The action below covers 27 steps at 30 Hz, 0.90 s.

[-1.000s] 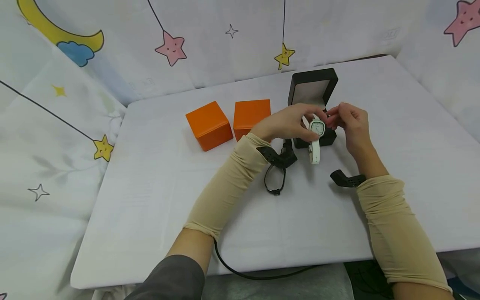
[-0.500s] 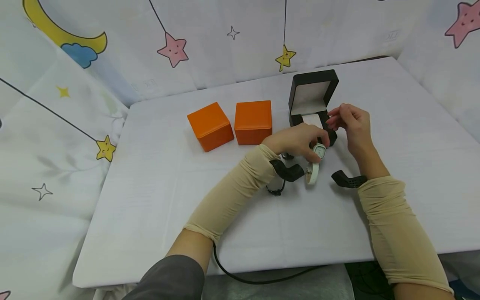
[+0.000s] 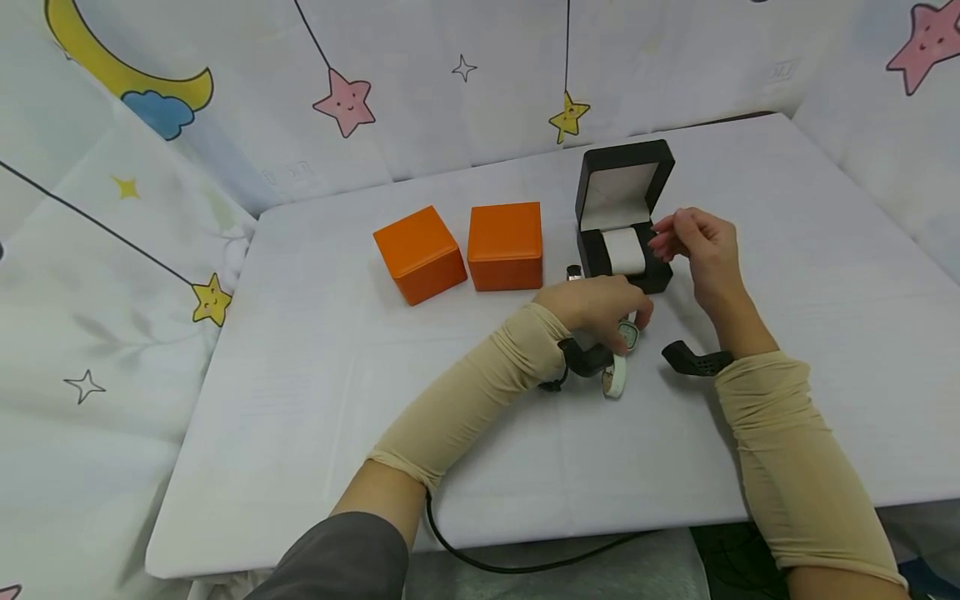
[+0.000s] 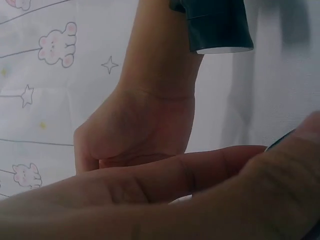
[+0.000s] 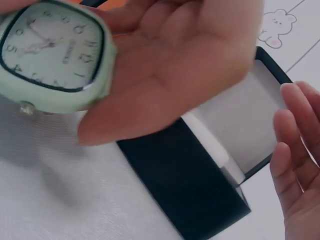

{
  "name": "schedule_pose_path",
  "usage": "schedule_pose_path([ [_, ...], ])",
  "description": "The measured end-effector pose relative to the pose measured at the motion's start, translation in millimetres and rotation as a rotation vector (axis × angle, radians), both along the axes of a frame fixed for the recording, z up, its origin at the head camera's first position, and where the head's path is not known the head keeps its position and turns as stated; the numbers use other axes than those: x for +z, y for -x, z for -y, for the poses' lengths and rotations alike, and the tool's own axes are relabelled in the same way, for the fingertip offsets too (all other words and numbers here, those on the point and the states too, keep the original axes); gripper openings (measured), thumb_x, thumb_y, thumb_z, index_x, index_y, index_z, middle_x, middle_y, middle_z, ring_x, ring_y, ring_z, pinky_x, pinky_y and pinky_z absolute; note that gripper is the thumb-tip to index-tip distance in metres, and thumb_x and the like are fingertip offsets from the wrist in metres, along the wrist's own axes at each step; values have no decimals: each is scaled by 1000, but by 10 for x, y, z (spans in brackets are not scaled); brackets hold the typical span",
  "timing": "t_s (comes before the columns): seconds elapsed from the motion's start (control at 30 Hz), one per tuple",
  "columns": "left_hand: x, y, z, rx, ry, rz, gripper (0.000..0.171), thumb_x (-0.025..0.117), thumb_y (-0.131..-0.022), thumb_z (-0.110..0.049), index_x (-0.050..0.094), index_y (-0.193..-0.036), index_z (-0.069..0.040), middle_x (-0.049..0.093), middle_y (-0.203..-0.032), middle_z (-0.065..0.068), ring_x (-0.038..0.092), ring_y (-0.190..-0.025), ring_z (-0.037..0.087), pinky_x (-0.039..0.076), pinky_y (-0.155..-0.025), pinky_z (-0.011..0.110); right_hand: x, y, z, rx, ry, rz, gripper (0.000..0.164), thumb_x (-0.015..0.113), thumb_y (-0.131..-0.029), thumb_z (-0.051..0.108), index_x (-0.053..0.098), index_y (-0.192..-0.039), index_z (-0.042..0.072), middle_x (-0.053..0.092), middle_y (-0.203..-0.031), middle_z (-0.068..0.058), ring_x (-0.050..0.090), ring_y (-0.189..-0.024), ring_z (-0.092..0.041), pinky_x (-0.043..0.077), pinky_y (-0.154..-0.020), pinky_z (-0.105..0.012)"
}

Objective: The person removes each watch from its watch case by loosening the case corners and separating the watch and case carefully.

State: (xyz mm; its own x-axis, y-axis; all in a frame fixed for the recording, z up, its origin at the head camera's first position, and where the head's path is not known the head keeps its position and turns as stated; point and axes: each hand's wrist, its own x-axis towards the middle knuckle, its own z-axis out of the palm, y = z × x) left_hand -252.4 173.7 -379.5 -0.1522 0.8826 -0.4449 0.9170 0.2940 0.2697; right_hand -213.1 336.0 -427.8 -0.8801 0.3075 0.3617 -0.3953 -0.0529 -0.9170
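My left hand (image 3: 600, 307) pinches a pale green and white wristwatch (image 3: 628, 335) between thumb and fingers, in front of the black box, its white strap hanging toward the table. In the right wrist view the squarish watch face (image 5: 52, 50) shows numerals and a crown. My right hand (image 3: 697, 246) is at the box's right side with loosely curled fingers and nothing in them. The black watch box (image 3: 628, 154) stands with its lid up, a white cushion (image 3: 624, 252) inside. A dark strap end (image 3: 574, 272) shows behind my left hand, the rest hidden.
Two orange boxes (image 3: 420, 250) stand left of the black box, lids down. A thin black loop (image 3: 553, 385) lies partly hidden under my left wrist. Black wrist-camera mounts (image 3: 697, 360) sit on both forearms, and a black cable (image 3: 525, 569) hangs at the table's front edge.
My left hand has drawn the watch away from the box, toward me and slightly left, uncovering the white cushion. The right hand has stayed beside the box.
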Motion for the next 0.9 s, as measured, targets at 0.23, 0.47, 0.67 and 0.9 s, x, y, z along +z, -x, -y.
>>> schedule_pose_path([
  [0.23, -4, -43, 6, -7, 1, -44, 34, 69, -78, -28, 59, -110, -21, 58, -102, -7, 48, -91, 9, 40, -78, 21, 56, -46, -50, 26, -17, 36, 21, 53, -90, 12, 59, -88, -8, 65, -80, -7, 60, -71, -15, 48, -59, -20],
  [0.47, -17, -92, -4, -29, -15, -85, 28, 67, -79, -20, 58, -106, -18, 58, -103, -7, 49, -90, 7, 40, -79, 19, 88, -113, -169, 3, -229, 200, 26, 54, -90, 15, 58, -109, -2, 61, -102, -1, 57, -92, -11, 46, -76, -14],
  [0.67, -11, -131, -8, -6, 0, -105, 33, 68, -79, -20, 57, -109, -19, 57, -107, -8, 49, -94, 7, 39, -82, 19, 84, -165, -291, 15, -448, 374, 44, 55, -90, 23, 46, -131, 10, 52, -126, -1, 48, -114, -10, 37, -83, -7],
  [0.9, -10, -147, -28, 6, 29, -88, 39, 65, -81, -23, 54, -119, -23, 54, -117, -8, 47, -99, 5, 39, -87, 20, 14, -165, -330, 250, -615, 542, 80, 60, -86, 24, 8, -146, 16, 9, -152, -6, 14, -138, -31, 21, -110, -32],
])
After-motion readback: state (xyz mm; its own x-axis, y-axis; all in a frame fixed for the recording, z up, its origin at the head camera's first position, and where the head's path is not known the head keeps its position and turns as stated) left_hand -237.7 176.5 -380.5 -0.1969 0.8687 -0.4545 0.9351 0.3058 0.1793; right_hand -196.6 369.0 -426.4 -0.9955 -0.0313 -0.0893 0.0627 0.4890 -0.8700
